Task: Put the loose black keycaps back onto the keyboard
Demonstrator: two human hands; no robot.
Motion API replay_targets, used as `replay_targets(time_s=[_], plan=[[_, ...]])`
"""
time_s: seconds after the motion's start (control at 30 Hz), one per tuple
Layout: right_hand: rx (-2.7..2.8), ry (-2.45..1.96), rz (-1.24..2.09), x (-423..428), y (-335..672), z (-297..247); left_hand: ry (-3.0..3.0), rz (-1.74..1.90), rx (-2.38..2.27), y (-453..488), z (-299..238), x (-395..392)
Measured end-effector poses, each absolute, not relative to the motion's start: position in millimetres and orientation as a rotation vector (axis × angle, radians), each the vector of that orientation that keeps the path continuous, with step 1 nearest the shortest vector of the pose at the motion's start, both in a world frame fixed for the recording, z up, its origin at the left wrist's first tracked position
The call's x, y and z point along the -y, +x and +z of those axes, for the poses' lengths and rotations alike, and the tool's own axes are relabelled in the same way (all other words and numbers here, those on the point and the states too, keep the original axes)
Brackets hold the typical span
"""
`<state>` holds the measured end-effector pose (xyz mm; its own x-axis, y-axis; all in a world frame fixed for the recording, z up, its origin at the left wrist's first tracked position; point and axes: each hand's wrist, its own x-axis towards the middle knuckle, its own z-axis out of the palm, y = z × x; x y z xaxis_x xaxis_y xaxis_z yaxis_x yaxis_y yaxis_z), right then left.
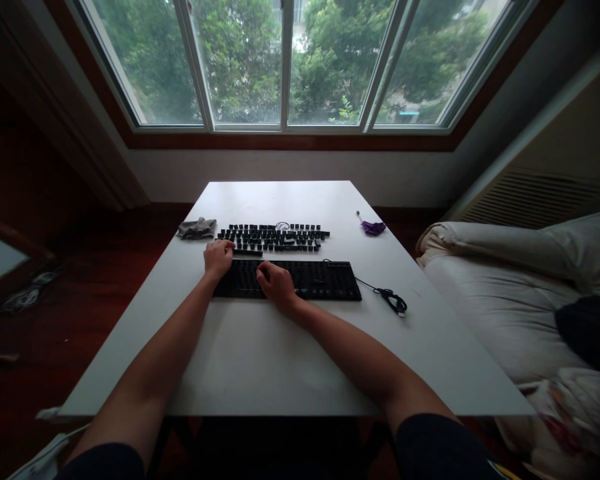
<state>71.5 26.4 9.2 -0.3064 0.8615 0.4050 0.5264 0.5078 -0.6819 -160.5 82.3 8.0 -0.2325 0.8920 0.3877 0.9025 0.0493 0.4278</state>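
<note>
A black keyboard (330, 281) lies lengthwise across the white table. Just beyond it, loose black keycaps (300, 236) are spread out in rows, with a long bar-shaped keycap (248, 253) at their near edge. My left hand (219, 257) is at the near left corner of these rows, above the keyboard's left end, its fingers bent and closed. Over the left-middle part of the keyboard rests my right hand (277, 283), fingers curled in with the thumb side facing left. Whatever either hand pinches is too small or hidden to make out.
A grey cloth (197, 229) lies at the table's left edge. On the right are a purple cloth (373, 228) and a thin stick-like item (359, 215). A bundled cable (393, 302) runs from the keyboard. A thin wire loop (282, 225) sits among the keycaps. A couch (500, 300) stands alongside.
</note>
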Motion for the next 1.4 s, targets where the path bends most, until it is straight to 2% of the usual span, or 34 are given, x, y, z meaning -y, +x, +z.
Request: replay_targets(time_s=[0.27,1.0,1.4], plan=[[1.994,-1.122,0.553,-28,72,9,-2.253,-0.764,1.945,-144,5,-78],[2.019,-1.144,0.553,-27,72,9,-2.237,-0.797,1.922,-142,-5,-78],[1.978,-1.127,0.582,-27,71,9,-2.293,-0.833,1.854,-124,6,-56]])
